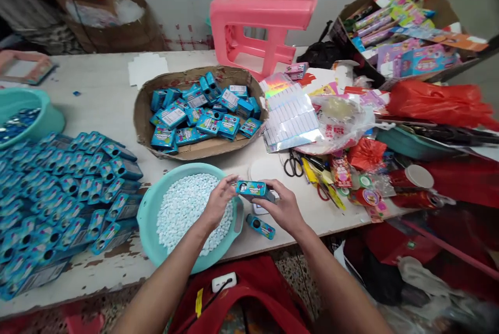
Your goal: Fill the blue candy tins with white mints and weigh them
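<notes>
Head view — box (251, 188), in right hand (282, 205)

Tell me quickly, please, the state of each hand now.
Left hand: partly curled at one end of the blue box; its grip cannot be told.
Right hand: closed, holding that box.

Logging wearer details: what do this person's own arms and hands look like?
The left hand and right hand are gloveless; both forearms are bare, with no sleeves in view. Red clothing shows between them, with a black cable and a white block against it.
</notes>
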### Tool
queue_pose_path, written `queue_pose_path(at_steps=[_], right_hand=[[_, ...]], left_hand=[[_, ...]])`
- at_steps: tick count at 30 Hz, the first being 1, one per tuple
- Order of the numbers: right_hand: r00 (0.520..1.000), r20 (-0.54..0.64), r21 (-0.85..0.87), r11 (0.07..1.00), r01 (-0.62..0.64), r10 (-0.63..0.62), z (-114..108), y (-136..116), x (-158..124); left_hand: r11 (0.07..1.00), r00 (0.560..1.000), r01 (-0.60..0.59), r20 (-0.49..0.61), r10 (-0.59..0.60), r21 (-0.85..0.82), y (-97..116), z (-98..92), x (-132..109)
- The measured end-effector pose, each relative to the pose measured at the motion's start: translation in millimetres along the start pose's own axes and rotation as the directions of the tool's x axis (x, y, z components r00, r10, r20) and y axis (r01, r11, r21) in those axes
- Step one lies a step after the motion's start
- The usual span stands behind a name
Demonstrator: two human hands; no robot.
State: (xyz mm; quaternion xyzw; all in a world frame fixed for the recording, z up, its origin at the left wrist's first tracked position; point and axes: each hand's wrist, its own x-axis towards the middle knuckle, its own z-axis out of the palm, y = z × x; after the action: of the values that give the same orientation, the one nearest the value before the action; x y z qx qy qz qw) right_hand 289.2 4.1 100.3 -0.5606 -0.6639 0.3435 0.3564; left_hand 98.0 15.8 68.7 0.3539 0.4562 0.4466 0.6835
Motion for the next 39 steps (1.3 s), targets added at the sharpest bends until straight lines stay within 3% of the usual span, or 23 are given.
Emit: queue_pose_path(at_steps=[3,5,8,10,15,18,23,26,29,32,35,37,39], right_hand=[[0.993,0.052,0.006,0.994,0.109,-0.109,23,-30,2],[0.986,0.096,-0.016,0.99,0.142,-0.139,42,-37,1],[0.978,0.137,-0.08,0.983,0.167,-0.155,67,-35,0],[0.977,0.136,-0.1,0.979,0.18,-0.166,77,-32,-3],[0.977,0.146,-0.163,0.971,0.177,-0.154,91,-27,-12],[0.984,0.14,-0.189,0.972,0.137,-0.111,96,-28,-16],[0.992,0.091,-0.101,0.99,0.097,-0.088,93,-36,-21],[0.996,0.071,-0.08,0.996,0.05,-0.045,94,-35,-25],[0.998,0.065,-0.08,0.996,0.031,-0.025,101,-31,-30],[0.996,0.089,-0.046,0.999,0.014,-0.01,108,-29,-33],[0.994,0.1,0.054,0.997,-0.052,0.046,112,-27,-35],[0.992,0.106,0.142,0.986,-0.088,0.073,119,-28,-35],[0.99,0.134,0.239,0.968,-0.075,0.044,133,-32,-37]], left_hand=[[0.937,0.99,0.002,-0.13,-0.05,-0.348,20,-12.7,-15],[0.89,0.972,-0.017,-0.216,-0.092,-0.455,27,-21.9,-17],[0.838,0.906,0.042,-0.333,-0.261,-0.545,23,-37.7,-18],[0.799,0.879,0.078,-0.337,-0.338,-0.596,15,-46.9,-21],[0.792,0.889,0.03,-0.347,-0.3,-0.609,2,-53.5,-30],[0.777,0.873,0.041,-0.355,-0.333,-0.629,2,-53.3,-30],[0.785,0.892,0.044,-0.329,-0.309,-0.618,10,-62.5,-38],[0.905,0.928,0.058,-0.312,-0.205,-0.421,8,-70.1,-48],[0.998,0.962,0.057,-0.27,-0.049,0.021,-3,-80.7,-52],[0.953,0.934,0.052,-0.352,0.06,0.299,-14,-98.9,-52],[0.926,0.891,0.052,-0.436,0.126,0.374,-9,-116.7,-62],[0.902,0.941,0.021,-0.313,0.128,0.431,5,-121.2,-79],[0.838,0.987,-0.072,-0.081,0.137,0.541,22,-119.2,-101]])
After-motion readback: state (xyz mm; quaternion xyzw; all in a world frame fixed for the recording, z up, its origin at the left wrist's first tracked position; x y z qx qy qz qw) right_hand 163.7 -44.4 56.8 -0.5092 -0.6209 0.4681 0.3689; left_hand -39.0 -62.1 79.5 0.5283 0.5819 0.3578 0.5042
